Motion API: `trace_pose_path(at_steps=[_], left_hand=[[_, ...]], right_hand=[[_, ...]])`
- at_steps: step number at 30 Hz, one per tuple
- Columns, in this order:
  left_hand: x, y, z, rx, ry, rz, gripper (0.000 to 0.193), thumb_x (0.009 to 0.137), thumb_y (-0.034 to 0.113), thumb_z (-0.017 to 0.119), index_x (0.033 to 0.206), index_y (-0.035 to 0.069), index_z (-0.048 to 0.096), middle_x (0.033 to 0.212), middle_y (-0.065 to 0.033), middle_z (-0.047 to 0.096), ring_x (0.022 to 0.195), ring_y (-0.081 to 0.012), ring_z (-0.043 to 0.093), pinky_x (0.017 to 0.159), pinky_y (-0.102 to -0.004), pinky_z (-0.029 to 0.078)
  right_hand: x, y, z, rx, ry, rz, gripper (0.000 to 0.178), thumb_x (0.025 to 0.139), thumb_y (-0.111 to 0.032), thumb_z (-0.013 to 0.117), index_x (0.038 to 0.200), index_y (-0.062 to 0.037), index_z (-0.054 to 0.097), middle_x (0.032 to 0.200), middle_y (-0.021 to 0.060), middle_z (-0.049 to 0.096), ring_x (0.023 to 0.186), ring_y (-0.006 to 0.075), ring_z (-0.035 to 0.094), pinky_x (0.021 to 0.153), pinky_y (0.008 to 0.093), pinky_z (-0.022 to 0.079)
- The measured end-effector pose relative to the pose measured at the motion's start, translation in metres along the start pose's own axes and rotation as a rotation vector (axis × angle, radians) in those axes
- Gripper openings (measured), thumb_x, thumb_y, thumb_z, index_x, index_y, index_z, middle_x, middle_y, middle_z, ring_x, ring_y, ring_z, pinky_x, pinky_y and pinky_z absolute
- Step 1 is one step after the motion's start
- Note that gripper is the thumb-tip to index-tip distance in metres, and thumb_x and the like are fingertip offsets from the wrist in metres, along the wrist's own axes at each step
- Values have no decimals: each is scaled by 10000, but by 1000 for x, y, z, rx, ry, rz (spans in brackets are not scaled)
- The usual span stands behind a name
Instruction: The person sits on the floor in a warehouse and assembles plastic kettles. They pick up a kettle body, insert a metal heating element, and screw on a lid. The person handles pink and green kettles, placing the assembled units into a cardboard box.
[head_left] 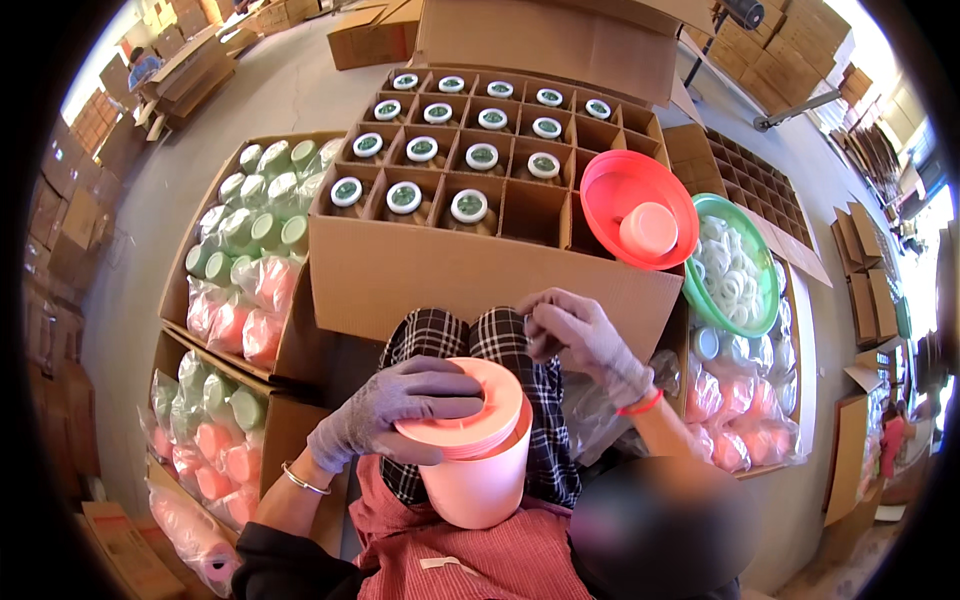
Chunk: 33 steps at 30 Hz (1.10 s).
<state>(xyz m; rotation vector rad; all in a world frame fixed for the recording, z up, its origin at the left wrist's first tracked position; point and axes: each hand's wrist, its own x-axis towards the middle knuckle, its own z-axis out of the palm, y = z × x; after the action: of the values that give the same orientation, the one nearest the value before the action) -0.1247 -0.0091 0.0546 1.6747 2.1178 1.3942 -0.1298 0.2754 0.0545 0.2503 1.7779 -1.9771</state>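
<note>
My left hand (412,405), in a grey glove, grips a pink threaded collar (487,412) with a round opening. The collar sits tilted at the mouth of a pink cylindrical container (478,490), which stands on my lap against my red top. My right hand (578,335), also gloved, is raised to the right of the container and apart from it. Its fingers are curled together; whether anything is between them I cannot make out. Beyond both hands stands a divided cardboard box (480,280) with several white-rimmed, green-topped bottles (469,206) in its cells.
A red bowl (605,185) holding a pink cup (648,230) rests on the box's right corner. Beside it is a green basin (770,285) of white rings (728,270). Cartons of bagged pink and green parts (265,230) flank me. Another person (145,65) is far left.
</note>
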Motion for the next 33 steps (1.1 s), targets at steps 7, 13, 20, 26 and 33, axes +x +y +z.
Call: trace_pose_path(at_steps=[7, 13, 20, 26, 33], left_hand=[[-12, -10, 19, 36, -185, -99, 587, 797, 457, 731, 1308, 185, 633, 1335, -86, 583, 1220, -364, 530, 1056, -504, 407], [-20, 26, 22, 231, -124, -226, 605, 828, 526, 688, 1292, 141, 630, 1348, -144, 558, 1267, -390, 510, 1089, -520, 373], [-33, -2, 16, 115, -10, -157, 471, 759, 366, 796, 1161, 132, 724, 1274, -122, 616, 1198, -374, 539, 1044, -478, 425], [-26, 8, 23, -157, 10, -254, 704, 839, 663, 585, 1248, 98, 677, 1293, -134, 593, 1245, -379, 517, 1113, -507, 348], [-38, 28, 45, 185, -32, -297, 680, 845, 593, 588, 1295, 84, 572, 1309, -147, 533, 1257, -387, 503, 1137, -611, 181]], right_hand=[[-19, 48, 55, -410, -160, -638, 344, 979, -214, 521, 1214, 22, 610, 1232, 190, 604, 1142, 315, 587, 996, 389, 460], [-2, 39, 73, -438, -361, -542, 409, 974, -290, 535, 1224, 27, 600, 1177, 205, 633, 1104, 337, 610, 981, 402, 466], [-6, 21, 79, -613, -173, -622, 314, 965, -294, 559, 1058, -15, 668, 985, 193, 674, 924, 352, 651, 834, 408, 513], [-7, 30, 76, -872, -285, -647, 334, 952, -280, 579, 1152, -20, 640, 1093, 175, 660, 1030, 332, 624, 874, 409, 504], [16, 46, 66, -666, -506, -846, 445, 966, -304, 553, 1271, 19, 567, 1269, 217, 593, 1124, 380, 587, 975, 437, 464]])
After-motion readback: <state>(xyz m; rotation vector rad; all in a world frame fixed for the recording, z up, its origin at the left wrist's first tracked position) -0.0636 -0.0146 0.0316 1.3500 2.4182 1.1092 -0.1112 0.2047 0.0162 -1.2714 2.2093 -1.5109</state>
